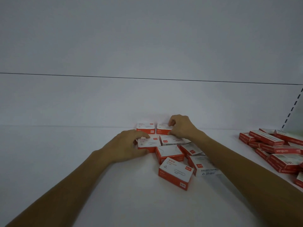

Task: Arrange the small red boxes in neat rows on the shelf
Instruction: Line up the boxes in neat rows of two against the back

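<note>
Several small red-and-white boxes lie on the white shelf (82, 161). Two stand side by side against the back wall: the left back box (145, 128) and the right back box (163, 129). My right hand (182, 126) grips the right back box with curled fingers. My left hand (129, 145) holds a box (147, 143) just in front of the left back box, thumb on its near side. Behind my right forearm lies another box (170, 139). Loose boxes sit at angles nearer to me, the closest one (175, 173) tilted.
A heap of longer red boxes (275, 148) lies at the right end of the shelf. A slotted upright rail (293, 107) runs up the back wall at the far right. The shelf's left half is bare white surface.
</note>
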